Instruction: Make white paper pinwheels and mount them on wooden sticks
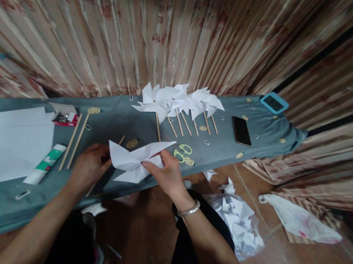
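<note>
Right hand (166, 173) pinches paper pinwheel (132, 163) near centre, over table (110, 122). Left hand (90, 167) beside stick (122, 140), cannot tell finger grip. Apparently shaping pinwheel; next move calls for steady centre pinch.

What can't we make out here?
Head view throughout:
Left hand: its own back hides what the fingertips hold, if anything.
Paper pinwheel: right hand covers part.
Piled pinwheels: overlap hides the count.
Clock: digits too small, blurred.
Red box: contents too small to identify.
</note>
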`<state>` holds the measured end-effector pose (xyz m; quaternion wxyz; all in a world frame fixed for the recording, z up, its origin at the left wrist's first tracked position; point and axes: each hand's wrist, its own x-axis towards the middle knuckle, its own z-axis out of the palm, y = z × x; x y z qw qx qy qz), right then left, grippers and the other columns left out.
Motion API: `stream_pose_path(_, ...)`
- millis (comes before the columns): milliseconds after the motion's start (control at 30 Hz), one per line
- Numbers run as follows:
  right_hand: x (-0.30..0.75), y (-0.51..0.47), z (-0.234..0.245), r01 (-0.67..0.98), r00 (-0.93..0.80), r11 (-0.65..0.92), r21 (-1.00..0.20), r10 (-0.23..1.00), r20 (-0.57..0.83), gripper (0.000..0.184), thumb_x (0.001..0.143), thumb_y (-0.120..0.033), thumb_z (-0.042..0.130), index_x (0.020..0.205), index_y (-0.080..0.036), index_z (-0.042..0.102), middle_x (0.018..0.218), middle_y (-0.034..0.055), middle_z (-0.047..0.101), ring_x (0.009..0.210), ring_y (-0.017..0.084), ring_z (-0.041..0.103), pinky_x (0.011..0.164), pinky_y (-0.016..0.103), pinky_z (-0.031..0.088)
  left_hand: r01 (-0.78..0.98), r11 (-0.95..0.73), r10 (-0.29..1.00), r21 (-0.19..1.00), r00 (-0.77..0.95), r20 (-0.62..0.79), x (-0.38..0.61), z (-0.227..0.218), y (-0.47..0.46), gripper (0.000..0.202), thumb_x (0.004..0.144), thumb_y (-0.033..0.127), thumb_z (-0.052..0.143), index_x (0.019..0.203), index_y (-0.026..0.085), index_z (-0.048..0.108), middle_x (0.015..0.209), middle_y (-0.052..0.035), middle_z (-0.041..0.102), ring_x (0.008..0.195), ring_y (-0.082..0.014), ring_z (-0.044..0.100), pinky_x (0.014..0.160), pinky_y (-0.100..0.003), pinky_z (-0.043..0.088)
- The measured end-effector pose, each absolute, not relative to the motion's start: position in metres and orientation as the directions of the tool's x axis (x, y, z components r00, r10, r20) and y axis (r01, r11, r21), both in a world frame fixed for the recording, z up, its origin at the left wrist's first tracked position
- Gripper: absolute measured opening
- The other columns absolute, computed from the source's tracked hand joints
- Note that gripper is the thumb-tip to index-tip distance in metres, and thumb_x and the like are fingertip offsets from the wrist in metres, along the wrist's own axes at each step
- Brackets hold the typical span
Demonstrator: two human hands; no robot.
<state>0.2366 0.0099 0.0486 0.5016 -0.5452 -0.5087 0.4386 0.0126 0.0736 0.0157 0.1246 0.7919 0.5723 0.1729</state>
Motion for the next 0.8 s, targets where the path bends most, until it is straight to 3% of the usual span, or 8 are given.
stream_pose_path(133,0.233,0.007,0.049,0.166,0.080,-0.009,-0.986,0.997,0.005,0.019,0.071,-0.028,0.071,0.084,-0.020,0.061,0.076,-0.0015,0.066,0.070,0.017,0.062,0.064,0.027,0.047,0.878,-0.277,0.961,0.390,0.259,0.100,0.017,0.010,0.069,0.026,0.077,0.027,0.045,0.083,0.014,0.068,0.091,-0.0149,0.068,0.086,-0.0296,0.067,0.072,-0.036,0.050)
stream_pose_path(500,0.222,-0.013,0.054,0.292,0.048,-0.029,-0.956,0.999,-0.015,0.017,0.077,-0.031,0.069,0.089,-0.020,0.064,0.078,0.0000,0.070,0.071,0.017,0.065,0.063,0.027,0.048,0.593,-0.249,0.967,0.766,0.201,0.159,0.027,0.038,0.040,0.026,0.083,0.036,0.053,0.087,0.017,0.071,0.087,-0.0086,0.068,0.079,-0.0210,0.065,0.070,-0.030,0.049)
stream_pose_path(800,0.226,-0.020,0.060,0.430,0.102,0.190,-0.883,0.961,0.256,0.015,0.081,-0.031,0.068,0.094,-0.023,0.066,0.106,0.0056,0.073,0.099,0.022,0.069,0.083,0.035,0.055,0.228,-0.093,0.995,0.969,0.058,0.082,0.023,0.038,0.018,0.017,0.072,0.030,0.066,0.083,0.018,0.073,0.086,-0.0042,0.069,0.078,-0.0174,0.063,0.071,-0.026,0.049)
